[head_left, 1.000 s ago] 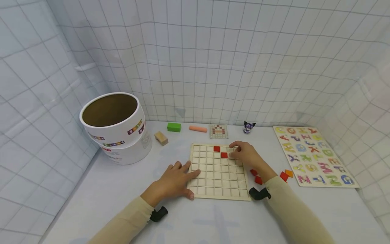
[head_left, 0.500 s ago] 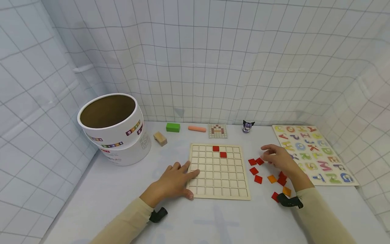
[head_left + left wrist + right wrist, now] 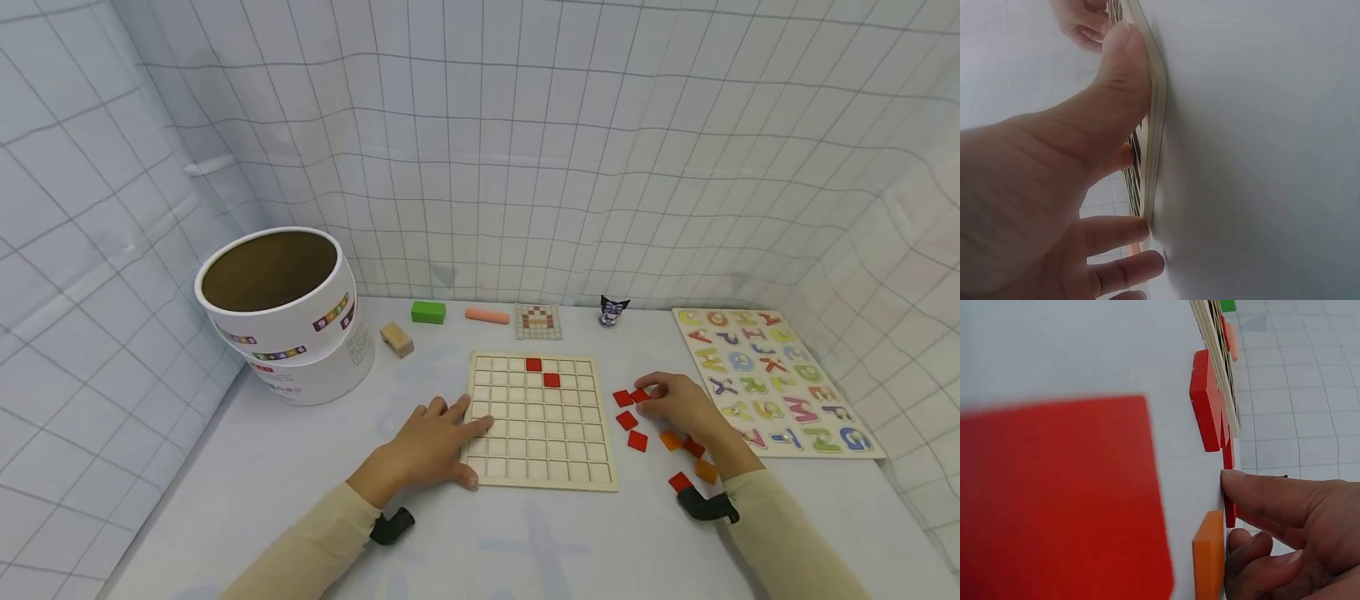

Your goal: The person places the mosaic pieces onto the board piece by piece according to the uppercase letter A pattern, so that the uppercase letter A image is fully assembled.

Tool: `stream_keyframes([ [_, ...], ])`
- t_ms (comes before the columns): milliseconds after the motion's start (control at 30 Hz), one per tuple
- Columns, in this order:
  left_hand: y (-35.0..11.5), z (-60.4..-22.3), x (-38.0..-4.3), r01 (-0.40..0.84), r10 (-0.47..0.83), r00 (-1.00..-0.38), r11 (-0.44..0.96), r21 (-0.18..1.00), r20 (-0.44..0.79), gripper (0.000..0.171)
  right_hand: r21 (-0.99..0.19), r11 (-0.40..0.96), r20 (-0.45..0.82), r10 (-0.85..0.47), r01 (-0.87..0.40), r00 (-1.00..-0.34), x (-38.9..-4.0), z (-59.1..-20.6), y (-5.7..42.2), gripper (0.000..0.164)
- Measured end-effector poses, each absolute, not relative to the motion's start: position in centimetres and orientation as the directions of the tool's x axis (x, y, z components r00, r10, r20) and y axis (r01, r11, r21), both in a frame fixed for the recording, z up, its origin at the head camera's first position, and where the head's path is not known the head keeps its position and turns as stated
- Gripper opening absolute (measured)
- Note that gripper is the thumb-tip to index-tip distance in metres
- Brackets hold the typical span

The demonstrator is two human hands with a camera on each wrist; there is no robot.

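A wooden grid board (image 3: 536, 433) lies flat on the table, with one red tile (image 3: 533, 364) in its top row and another red tile (image 3: 551, 380) diagonally below it. My left hand (image 3: 427, 446) rests on the board's left edge, fingers spread; in the left wrist view the thumb (image 3: 1125, 69) lies along the rim. To the right of the board, my right hand (image 3: 678, 408) pinches a red square tile (image 3: 639, 395) between thumb and forefinger, down at the table. Several red tiles (image 3: 637, 441) and orange tiles (image 3: 706, 472) lie loose around that hand.
An alphabet board (image 3: 776, 383) lies at the right. Along the back stand a small figurine (image 3: 612, 312), a patterned grid card (image 3: 537, 322), an orange stick (image 3: 487, 316), a green block (image 3: 428, 312) and a wooden block (image 3: 397, 340). A white bucket (image 3: 315, 367) stands at the left.
My right hand has moved from the board's upper right to the loose tiles at the right and now pinches one red tile. The left hand stays in place.
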State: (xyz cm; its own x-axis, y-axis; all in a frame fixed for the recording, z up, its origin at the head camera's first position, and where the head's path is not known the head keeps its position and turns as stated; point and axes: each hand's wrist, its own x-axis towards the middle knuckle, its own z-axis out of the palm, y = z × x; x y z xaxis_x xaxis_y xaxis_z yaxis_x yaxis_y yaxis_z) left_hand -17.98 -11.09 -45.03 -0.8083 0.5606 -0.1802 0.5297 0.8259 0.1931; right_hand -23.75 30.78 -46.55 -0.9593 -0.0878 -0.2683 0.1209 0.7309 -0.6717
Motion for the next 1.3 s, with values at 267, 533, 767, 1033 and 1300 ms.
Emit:
stream_keyframes([
  [267, -11.0, -45.0, -17.9, 0.529, 0.56, -0.809, 0.826, 0.192, -0.179, 0.093, -0.661, 0.736, -0.256, -0.043, 0.143, -0.966, -23.8, -46.4, 30.8, 0.044],
  [533, -11.0, -45.2, -18.0, 0.53, 0.56, -0.809, 0.827, 0.188, -0.181, 0.092, -0.844, 0.497, -0.218, 0.031, 0.204, -0.975, -24.1, -46.2, 32.0, 0.052],
  [767, -10.9, -45.1, -17.9, 0.532, 0.558, -0.811, 0.828, 0.176, -0.176, 0.091, -0.95, 0.198, -0.242, 0.015, 0.24, -0.97, -24.7, -45.8, 31.0, 0.06],
  [1033, -10.9, -45.0, -17.9, 0.52, 0.552, -0.812, 0.832, 0.194, -0.188, 0.092, -0.956, 0.135, -0.279, -0.143, 0.261, -0.95, -25.5, -45.9, 27.0, 0.051],
  [1300, -10.9, -45.0, -17.9, 0.526, 0.558, -0.81, 0.827, 0.196, -0.182, 0.092, -0.902, 0.38, -0.307, -0.229, 0.205, -0.924, -25.4, -46.2, 23.2, 0.038],
])
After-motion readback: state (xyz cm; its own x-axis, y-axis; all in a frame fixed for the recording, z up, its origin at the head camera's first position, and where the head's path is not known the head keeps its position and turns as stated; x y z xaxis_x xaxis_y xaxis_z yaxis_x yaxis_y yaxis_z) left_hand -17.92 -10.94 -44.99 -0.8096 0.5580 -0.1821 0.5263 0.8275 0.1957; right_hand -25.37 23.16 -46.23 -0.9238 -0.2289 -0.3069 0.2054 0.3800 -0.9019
